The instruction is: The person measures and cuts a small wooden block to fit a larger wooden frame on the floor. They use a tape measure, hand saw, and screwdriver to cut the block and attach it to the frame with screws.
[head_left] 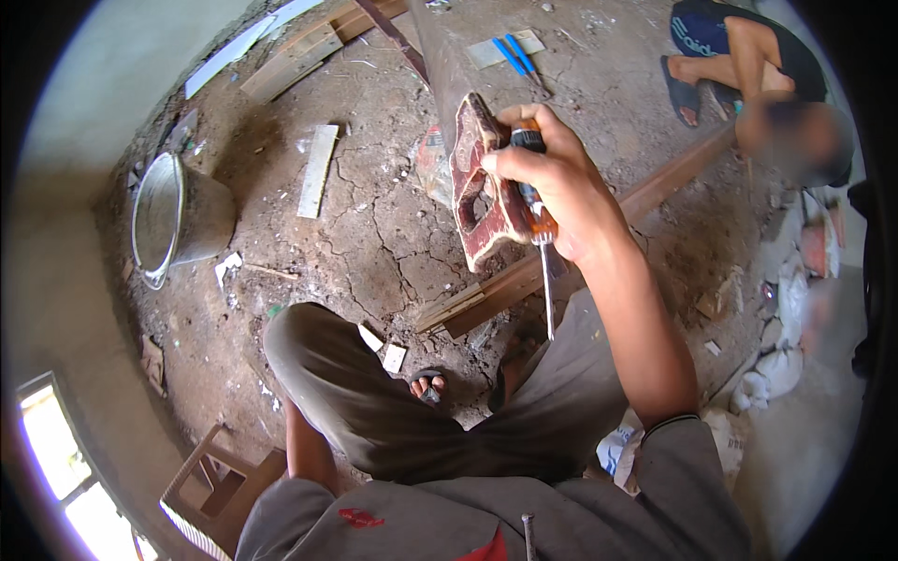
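Note:
My right hand (561, 182) is raised in front of me, closed round two tools at once. One is a screwdriver (549, 299) with an orange and black handle, its metal shaft pointing down toward my thigh. The other is a handsaw, whose worn red-brown wooden handle (496, 224) has a grip hole and chipped pale edges. A dull grey strip beyond the handle looks like its blade, though it blends with the floor. Of my left arm only the forearm (311, 453) shows beside my left knee; the hand is hidden.
Wooden beams (505, 290) lie across the cracked dirt floor before my feet. Blue-handled pliers (516, 58) rest farther off. A bucket (206, 210) lies tipped at left; a wooden stool (220, 491) stands lower left. Another person (748, 56) crouches at far right, near rubble and bags (781, 369).

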Available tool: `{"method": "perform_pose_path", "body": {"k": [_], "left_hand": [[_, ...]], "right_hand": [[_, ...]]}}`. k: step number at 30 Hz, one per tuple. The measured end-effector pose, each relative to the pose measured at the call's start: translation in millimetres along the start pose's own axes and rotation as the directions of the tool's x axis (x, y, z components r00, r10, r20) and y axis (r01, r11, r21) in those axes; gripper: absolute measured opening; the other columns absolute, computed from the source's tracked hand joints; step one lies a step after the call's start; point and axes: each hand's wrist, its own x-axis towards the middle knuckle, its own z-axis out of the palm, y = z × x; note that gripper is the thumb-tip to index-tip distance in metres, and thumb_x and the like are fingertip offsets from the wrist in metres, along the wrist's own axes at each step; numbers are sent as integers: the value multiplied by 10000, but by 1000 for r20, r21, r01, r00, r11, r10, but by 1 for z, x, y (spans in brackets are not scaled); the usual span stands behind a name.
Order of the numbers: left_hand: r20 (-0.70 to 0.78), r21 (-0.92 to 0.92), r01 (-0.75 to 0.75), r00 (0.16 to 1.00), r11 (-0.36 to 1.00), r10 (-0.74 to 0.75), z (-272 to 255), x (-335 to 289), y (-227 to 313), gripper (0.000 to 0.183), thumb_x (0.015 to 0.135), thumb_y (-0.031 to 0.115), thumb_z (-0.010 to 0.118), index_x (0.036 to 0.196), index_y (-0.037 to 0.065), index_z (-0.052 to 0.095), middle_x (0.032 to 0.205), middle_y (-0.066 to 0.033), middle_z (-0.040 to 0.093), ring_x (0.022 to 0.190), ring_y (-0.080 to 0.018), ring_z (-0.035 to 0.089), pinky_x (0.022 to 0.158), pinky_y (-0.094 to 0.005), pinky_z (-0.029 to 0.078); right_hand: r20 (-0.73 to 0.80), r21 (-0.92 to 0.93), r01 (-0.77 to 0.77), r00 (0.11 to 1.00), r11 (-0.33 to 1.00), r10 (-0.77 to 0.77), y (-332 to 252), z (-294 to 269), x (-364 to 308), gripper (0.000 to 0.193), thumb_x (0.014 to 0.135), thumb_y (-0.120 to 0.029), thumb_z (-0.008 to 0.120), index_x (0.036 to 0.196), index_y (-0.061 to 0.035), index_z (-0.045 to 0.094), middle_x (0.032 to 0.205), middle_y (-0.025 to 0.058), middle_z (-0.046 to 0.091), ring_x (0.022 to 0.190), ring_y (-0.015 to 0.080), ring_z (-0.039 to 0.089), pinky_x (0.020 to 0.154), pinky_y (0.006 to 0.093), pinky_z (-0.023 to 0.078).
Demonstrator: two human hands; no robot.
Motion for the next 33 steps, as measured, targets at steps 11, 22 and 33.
{"method": "perform_pose_path", "body": {"k": [11,22,33], "left_hand": [[51,-653,-474,750,590,659,45,-137,458,617,1018,406,609,1465,-6,504,1215,-220,619,1107,-337,620,985,-504,560],[613,-595,370,783,713,105,307,-192,473,518,1058,439,473,1438,93,538,1291,-170,639,1149,-378,664,868,-459,611],[955,-2,595,241,804,-176,449,-17,450,659,967,228,734,1516,165,374,1334,-48,507,1247,-163,569,1047,-413,481]], "right_hand": [[-226,320,150,971,935,-78,38,-71,159,456,817,-56,796,1213,-85,572,919,72,671,674,168,660,532,316,539],[-420,76,246,887,966,-193,128,-64,261,371,803,38,700,1128,-46,543,948,80,589,679,175,614,582,340,539],[-440,-898,-359,699,255,-564,153,-205,360,214,902,-143,681,1092,-71,613,1077,182,643,1053,370,678,851,473,538]]}}
